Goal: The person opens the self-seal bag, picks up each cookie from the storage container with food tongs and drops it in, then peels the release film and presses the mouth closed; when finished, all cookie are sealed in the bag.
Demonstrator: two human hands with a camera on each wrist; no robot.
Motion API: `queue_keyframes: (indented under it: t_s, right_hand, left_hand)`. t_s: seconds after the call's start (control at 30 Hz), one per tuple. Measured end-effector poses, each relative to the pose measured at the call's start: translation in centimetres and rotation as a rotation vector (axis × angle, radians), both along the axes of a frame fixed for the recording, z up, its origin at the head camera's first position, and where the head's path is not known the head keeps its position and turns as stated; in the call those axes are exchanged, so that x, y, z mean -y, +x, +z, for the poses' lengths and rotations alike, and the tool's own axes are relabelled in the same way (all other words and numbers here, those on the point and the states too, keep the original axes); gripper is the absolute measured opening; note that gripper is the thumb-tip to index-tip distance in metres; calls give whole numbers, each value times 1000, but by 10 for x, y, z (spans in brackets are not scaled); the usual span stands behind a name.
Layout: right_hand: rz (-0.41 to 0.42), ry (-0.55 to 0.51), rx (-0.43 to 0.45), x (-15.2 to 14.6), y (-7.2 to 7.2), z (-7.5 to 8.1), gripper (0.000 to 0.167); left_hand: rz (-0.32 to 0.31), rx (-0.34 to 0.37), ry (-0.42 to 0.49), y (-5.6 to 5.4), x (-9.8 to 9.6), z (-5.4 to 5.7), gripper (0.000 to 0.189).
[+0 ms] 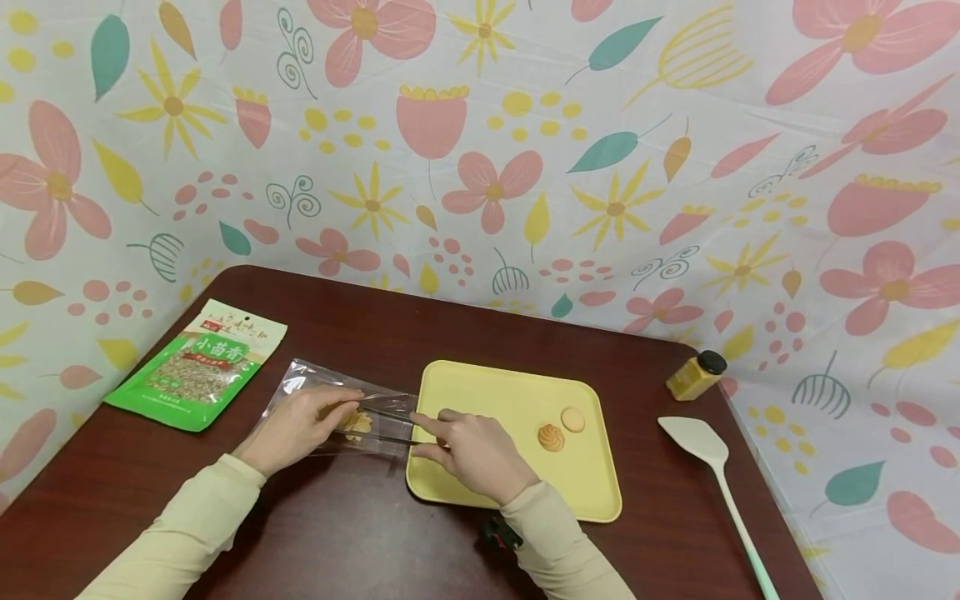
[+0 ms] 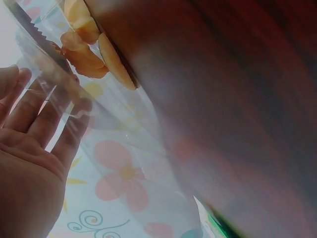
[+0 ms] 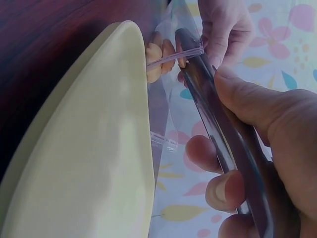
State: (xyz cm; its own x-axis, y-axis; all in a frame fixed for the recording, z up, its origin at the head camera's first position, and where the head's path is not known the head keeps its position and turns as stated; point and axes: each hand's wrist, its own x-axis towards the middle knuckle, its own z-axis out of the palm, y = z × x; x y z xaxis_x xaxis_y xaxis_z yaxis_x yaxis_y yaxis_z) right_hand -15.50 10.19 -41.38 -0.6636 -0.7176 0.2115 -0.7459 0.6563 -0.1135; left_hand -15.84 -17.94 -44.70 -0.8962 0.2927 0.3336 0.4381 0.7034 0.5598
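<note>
My right hand (image 1: 476, 450) grips a pair of metal tongs (image 3: 233, 129) over the left edge of the yellow tray (image 1: 487, 383). The tongs' far ends reach into a clear zip bag (image 1: 300, 379) lying left of the tray. Inside the bag, several golden cookies (image 2: 84, 57) lie by the serrated tong tip (image 2: 40, 35). My left hand (image 1: 303, 423) pinches the bag near its opening, its other fingers partly behind the clear plastic in the left wrist view. On the tray sit a swirled cookie (image 1: 551, 437) and a smooth round cookie (image 1: 573, 419).
A green packet of seeds (image 1: 198, 367) lies at the table's left. On the right, a small jar with a black lid (image 1: 693, 377) lies tilted beyond a white spatula (image 1: 705, 442). A flower-patterned sheet (image 1: 495, 192) hangs behind the dark table (image 1: 352, 517).
</note>
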Motion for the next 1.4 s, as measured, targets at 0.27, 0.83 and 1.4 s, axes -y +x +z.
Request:
queue_keyframes:
  t_s: [0.27, 0.83, 1.4]
  right_hand:
    - [0, 11, -15, 4, 1, 2, 47]
    - [10, 26, -54, 7, 0, -3, 47]
    - [17, 39, -40, 11, -1, -4, 48]
  left_hand:
    - [-9, 19, 10, 1, 0, 1, 23]
    - [-38, 2, 33, 0, -2, 1, 23]
    - [-36, -26, 28, 0, -1, 0, 23]
